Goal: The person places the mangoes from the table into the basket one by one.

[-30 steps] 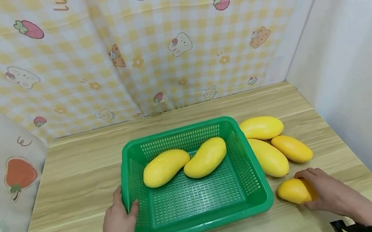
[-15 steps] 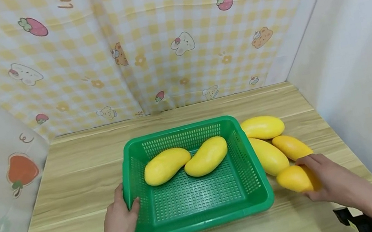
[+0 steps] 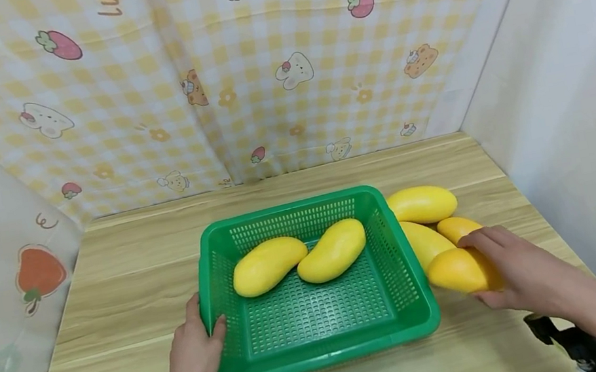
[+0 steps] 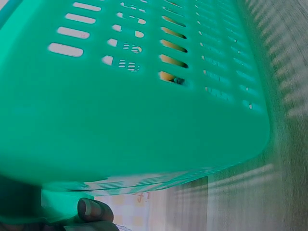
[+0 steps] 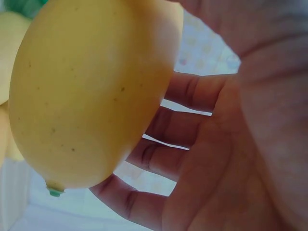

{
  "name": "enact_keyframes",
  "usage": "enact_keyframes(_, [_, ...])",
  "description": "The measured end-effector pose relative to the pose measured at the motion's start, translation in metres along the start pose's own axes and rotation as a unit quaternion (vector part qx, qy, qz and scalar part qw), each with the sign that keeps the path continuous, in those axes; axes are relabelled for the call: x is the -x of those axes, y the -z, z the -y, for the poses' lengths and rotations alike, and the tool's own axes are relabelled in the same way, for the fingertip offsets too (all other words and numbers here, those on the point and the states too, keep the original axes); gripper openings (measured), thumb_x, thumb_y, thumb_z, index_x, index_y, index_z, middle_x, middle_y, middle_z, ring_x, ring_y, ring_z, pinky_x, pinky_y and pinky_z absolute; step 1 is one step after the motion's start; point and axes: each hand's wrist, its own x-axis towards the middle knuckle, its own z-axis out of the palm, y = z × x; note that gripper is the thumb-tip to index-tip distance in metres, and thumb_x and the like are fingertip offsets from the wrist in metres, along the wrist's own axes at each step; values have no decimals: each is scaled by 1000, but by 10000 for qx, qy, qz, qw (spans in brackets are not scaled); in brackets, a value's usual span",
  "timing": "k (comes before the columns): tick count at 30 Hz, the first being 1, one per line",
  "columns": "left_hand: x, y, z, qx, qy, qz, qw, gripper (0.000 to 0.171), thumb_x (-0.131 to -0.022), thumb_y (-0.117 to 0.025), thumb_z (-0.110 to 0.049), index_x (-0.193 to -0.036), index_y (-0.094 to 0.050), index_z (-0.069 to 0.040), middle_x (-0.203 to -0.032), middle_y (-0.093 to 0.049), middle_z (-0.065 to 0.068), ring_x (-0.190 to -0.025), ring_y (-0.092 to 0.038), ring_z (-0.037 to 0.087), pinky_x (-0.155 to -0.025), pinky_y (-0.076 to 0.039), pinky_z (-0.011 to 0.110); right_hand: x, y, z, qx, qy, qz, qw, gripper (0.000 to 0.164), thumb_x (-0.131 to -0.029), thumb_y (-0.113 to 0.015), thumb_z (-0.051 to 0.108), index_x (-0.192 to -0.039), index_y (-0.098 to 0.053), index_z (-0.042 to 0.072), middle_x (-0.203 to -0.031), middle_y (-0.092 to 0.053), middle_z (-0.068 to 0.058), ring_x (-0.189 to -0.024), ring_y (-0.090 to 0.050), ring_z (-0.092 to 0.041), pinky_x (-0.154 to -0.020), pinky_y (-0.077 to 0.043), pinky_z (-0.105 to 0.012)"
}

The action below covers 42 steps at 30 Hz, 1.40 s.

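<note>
A green plastic basket (image 3: 329,361) with slotted walls stands in the middle of the table, with two yellow mangoes inside, a left one (image 3: 269,265) and a right one (image 3: 333,251). My left hand (image 3: 193,357) grips the basket's left rim, thumb inside and fingers outside. In the left wrist view the basket wall (image 4: 144,125) fills most of the picture. My right hand (image 3: 519,273) holds a mango (image 3: 459,270) between thumb and fingers, right of the basket. Its small green stem end shows at the bottom of this mango (image 5: 91,96) in the right wrist view.
Three more mangoes lie against or near the basket's right side: a back one (image 3: 423,204), a large one (image 3: 424,243) and a smaller one (image 3: 457,228), partly behind the right hand. A checked cloth (image 3: 254,74) hangs behind the wood-grain table (image 3: 132,262); white walls flank both sides.
My right hand has lifted the mango and carried it away from me, up to the other mangoes beside the basket. The left hand keeps its grip on the rim.
</note>
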Motion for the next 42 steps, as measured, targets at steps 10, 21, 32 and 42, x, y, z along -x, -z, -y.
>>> enact_keyframes(10, [1, 1, 0, -23, -14, -21, 10000, 62, -95, -56, -11, -142, -22, 13, -107, -58, 38, -79, -66, 33, -54, -53, 39, -42, 5, 23, -211, 534, 2, 9984, 66, -62, -87, 24, -115, -54, 4, -109, -54, -5, -94, -51, -19, -78, -50, -40])
enact_keyframes(21, [3, 1, 0, 73, 30, -79, 9999, 61, -95, -56, -10, -141, -23, 12, -102, -60, 36, -75, -66, 31, -52, -53, 38, -86, -8, 43, -344, 984, 304, 9941, 64, -67, -85, 31, -117, -54, 4, -109, -55, -2, -99, -51, -18, -83, -48, -35])
enact_keyframes(32, [4, -3, -1, 25, -105, -228, 9997, 59, -94, -56, -11, -140, -27, 11, -100, -61, 34, -74, -65, 30, -54, -52, 38, -117, -25, 60, -340, 1263, 1103, 9852, 64, -72, -83, 31, -122, -54, 2, -112, -54, -4, -97, -50, -17, -83, -48, -30])
enact_keyframes(42, [5, 0, -1, 120, -34, -176, 9998, 59, -94, -56, -10, -141, -26, 10, -100, -62, 34, -72, -66, 28, -52, -52, 36, -130, -52, 69, 179, 1779, 1614, 9706, 65, -73, -82, 35, -121, -55, 0, -110, -57, -9, -98, -52, -23, -84, -47, -33])
